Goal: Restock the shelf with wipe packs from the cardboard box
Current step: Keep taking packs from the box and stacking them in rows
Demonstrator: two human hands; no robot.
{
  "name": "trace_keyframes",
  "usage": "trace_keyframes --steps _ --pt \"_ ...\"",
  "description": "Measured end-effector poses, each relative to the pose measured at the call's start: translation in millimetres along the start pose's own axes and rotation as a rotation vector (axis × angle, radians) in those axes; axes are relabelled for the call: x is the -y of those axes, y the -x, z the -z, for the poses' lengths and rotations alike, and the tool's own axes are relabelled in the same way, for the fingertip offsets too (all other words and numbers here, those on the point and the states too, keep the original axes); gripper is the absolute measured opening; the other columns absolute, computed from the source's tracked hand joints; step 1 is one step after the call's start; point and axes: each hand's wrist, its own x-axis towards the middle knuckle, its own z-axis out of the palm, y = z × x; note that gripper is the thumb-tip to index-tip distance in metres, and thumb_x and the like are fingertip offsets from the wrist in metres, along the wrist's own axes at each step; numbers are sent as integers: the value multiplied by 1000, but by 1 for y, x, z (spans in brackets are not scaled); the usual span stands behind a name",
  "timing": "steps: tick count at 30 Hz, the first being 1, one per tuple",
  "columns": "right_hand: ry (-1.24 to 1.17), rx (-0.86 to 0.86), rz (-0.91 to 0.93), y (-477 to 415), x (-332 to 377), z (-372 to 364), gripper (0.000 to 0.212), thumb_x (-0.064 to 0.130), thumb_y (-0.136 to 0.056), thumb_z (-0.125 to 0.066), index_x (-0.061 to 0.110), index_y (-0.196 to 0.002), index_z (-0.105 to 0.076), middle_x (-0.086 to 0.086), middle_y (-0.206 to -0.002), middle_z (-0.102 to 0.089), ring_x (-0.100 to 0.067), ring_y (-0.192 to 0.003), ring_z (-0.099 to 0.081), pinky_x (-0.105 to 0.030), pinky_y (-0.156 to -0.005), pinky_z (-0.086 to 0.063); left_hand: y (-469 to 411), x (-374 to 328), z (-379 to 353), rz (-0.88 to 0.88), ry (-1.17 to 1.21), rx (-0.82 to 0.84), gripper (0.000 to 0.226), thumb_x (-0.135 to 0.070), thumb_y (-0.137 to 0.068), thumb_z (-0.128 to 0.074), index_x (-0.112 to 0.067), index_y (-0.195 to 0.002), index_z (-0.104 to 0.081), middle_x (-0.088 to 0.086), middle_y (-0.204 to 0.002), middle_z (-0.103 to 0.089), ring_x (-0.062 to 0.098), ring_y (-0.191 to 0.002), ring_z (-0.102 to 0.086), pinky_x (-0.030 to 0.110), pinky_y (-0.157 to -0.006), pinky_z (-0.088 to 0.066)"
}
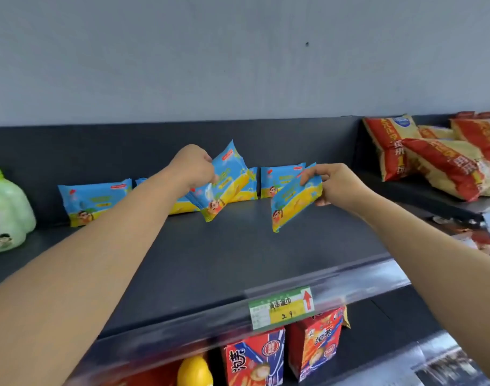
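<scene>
Both my arms reach over the dark shelf (pixel 210 254). My left hand (pixel 195 165) grips a blue-and-yellow wipe pack (pixel 224 179), tilted, just above the shelf near the back. My right hand (pixel 335 185) pinches the top edge of a second wipe pack (pixel 294 199), which hangs slanted over the shelf. Behind them, several more wipe packs lean against the back panel: one at the left (pixel 93 200), one behind the right hand's pack (pixel 280 176). The cardboard box is out of view.
A green bottle (pixel 4 213) stands at the shelf's left end. Red-and-yellow bags (pixel 438 160) are piled on the neighbouring shelf at right. A price label (pixel 281 306) is clipped to the front rail. Red snack boxes (pixel 252 358) and a yellow object (pixel 195 371) sit below.
</scene>
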Motion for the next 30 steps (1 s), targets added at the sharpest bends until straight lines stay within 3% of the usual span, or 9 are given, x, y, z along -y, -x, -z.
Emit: trace_keyframes --steps 3,7,10,12,14,17,21,24,30 --pt "-25 4 -91 -8 -3 -4 45 -16 -83 -38 19 -73 -64 -2 -90 -64 -11 -57 -60 -19 -49 -52 -17 5 -1 -32 29 28 25 -2 -84 -66 0 -109 -64 20 -112 -66 36 -96 -68 47 -87 -56" --pt "-217 -20 -197 -11 -1 -9 33 -8 -84 -42 16 -81 -64 -5 -99 -63 -17 -74 -63 -27 -64 -54 -37 11 -7 -80 32 62 34 -4 -85 -66 -5 -119 -61 12 -110 -65 31 -91 -66 42 -80 -56" --pt "-80 -237 -148 -16 -7 -11 23 1 -83 -61 22 -73 -59 -6 -87 -61 -13 -64 -57 -20 -57 -48 -47 14 -13 -111 46 77 30 -3 -85 -66 -6 -115 -62 8 -102 -62 24 -88 -60 36 -69 -55" --pt "-18 -405 -135 -23 -12 -10 31 -6 -79 -61 24 -73 -56 -9 -92 -59 -15 -63 -55 -22 -55 -46 -53 15 -18 -121 34 82 29 -3 -86 -65 -7 -114 -62 8 -101 -62 22 -88 -58 39 -75 -56" --pt "-101 -470 -131 -30 -18 -8 36 -11 -78 -60 23 -89 -58 -11 -103 -59 -18 -71 -59 -25 -58 -50 -58 16 -23 -128 4 70 28 -4 -86 -65 -7 -114 -63 8 -101 -63 22 -86 -58 38 -81 -55" --pt "-214 -441 -143 -43 -25 -2 71 -15 -77 -61 30 -130 -46 -12 -113 -59 -22 -89 -64 -30 -66 -55 -66 16 -30 -131 -47 63 29 -4 -86 -65 -9 -115 -63 7 -105 -65 21 -92 -61 35 -80 -52" --pt "-225 -380 -175 -67 -34 0 84 -14 -78 -62 32 -141 -33 -12 -119 -59 -23 -93 -65 -29 -65 -55 -75 12 -44 -119 -103 91 28 -6 -85 -67 -11 -112 -61 6 -111 -64 21 -96 -62 36 -83 -53" --pt "-221 -319 -222 -84 -44 -3 81 -13 -79 -62 25 -141 -29 -12 -117 -60 -24 -94 -64 -36 -75 -55 -83 7 -55 -101 -148 74 28 -7 -83 -70 -11 -108 -58 7 -113 -63 21 -98 -61 35 -84 -52" --pt "-163 -157 -328 -116 -68 -3 53 -6 -82 -66 6 -129 -43 -11 -118 -61 -25 -98 -64 -37 -85 -54 -100 1 -71 -65 -255 54 31 -8 -84 -69 -9 -114 -60 8 -117 -61 24 -106 -60 35 -89 -49"
